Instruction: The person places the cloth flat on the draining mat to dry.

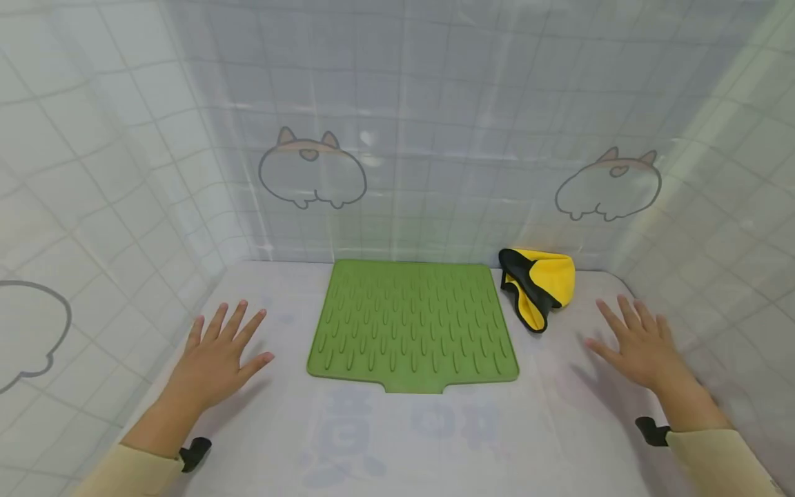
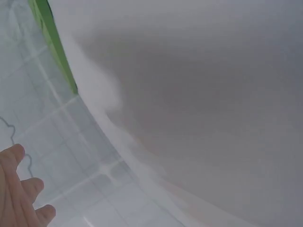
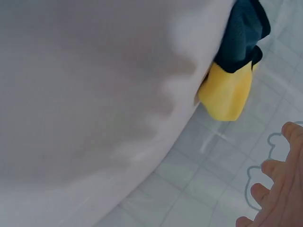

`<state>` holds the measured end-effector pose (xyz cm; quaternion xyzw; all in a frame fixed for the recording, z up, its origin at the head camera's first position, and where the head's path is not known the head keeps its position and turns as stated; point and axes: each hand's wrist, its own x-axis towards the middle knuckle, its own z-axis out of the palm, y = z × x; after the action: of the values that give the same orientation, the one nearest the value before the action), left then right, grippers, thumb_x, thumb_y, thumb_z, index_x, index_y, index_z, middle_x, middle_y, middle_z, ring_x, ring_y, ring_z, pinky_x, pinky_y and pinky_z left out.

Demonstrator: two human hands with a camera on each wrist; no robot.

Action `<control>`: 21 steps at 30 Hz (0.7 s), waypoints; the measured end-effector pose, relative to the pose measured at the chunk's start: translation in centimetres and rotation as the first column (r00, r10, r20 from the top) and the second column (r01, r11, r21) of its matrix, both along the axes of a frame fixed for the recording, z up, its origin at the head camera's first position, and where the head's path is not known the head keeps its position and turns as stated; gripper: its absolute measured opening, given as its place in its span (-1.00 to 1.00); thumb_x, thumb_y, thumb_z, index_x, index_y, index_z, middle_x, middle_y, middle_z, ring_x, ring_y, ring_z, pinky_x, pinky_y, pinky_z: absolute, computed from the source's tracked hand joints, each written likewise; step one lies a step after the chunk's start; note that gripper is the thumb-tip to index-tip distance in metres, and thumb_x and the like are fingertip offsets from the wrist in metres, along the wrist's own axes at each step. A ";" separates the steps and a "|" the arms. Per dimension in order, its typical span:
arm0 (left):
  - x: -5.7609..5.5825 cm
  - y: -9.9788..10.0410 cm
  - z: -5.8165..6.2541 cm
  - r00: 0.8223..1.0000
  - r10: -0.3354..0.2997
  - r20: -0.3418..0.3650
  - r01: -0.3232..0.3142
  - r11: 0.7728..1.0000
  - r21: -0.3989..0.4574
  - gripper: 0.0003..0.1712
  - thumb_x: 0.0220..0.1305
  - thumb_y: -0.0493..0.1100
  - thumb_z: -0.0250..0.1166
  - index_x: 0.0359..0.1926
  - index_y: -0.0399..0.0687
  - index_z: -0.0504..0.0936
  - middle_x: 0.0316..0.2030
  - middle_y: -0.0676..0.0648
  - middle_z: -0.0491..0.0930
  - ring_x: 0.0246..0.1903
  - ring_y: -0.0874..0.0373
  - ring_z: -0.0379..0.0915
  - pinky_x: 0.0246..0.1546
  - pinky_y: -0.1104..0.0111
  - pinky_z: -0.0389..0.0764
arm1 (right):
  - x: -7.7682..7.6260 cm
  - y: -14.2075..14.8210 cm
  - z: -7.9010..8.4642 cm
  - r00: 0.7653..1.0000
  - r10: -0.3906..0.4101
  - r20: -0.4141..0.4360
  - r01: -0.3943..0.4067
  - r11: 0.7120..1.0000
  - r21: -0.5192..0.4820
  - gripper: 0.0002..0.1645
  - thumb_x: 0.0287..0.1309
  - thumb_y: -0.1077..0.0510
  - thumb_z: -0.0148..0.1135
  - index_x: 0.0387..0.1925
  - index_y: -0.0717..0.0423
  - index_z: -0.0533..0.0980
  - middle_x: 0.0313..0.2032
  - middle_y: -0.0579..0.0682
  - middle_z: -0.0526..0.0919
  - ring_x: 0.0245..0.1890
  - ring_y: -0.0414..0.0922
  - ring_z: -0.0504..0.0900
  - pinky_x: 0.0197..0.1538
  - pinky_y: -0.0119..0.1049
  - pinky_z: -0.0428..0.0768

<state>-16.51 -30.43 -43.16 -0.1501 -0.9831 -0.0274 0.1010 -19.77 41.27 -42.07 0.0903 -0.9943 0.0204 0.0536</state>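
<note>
A green mat (image 1: 413, 321) with rows of raised ridges and a tab on its near edge lies flat at the middle of the table. To its left my left hand (image 1: 214, 366) is held over the table, fingers spread and holding nothing. My right hand (image 1: 642, 352), also spread and bare of any object, hovers on the right side. Nearest to it is a crumpled yellow-and-black soft item (image 1: 553, 279) beside the mat's far right corner. In the right wrist view the yellow-and-black item (image 3: 232, 71) shows beyond the table edge of that view, apart from the fingers.
A white table surface (image 1: 410, 449) with faint printing spreads under everything. White grid-patterned sheets stand as a back wall (image 1: 447, 103), a left wall (image 1: 93, 172) and a right wall (image 1: 745, 207) close around it. Black bands show at both wrists.
</note>
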 end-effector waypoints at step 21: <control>-1.8 4.1 -0.7 0.992 -0.077 0.104 0.064 0.990 0.129 -0.06 0.39 0.38 0.08 0.57 -0.01 0.09 0.53 -0.34 -0.02 0.48 -0.42 -0.19 0.36 -0.37 -0.19 | -3.0 -2.8 -0.8 0.997 -0.039 -0.060 0.031 0.990 -0.140 0.06 0.37 -0.32 0.08 0.60 0.03 -0.17 0.50 0.46 -0.16 0.44 0.49 -0.16 0.36 0.49 -0.31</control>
<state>-18.32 -26.31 -43.84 -0.1765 -0.9776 -0.1008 0.0553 -22.82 38.44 -42.90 0.0694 -0.9897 0.0857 0.0910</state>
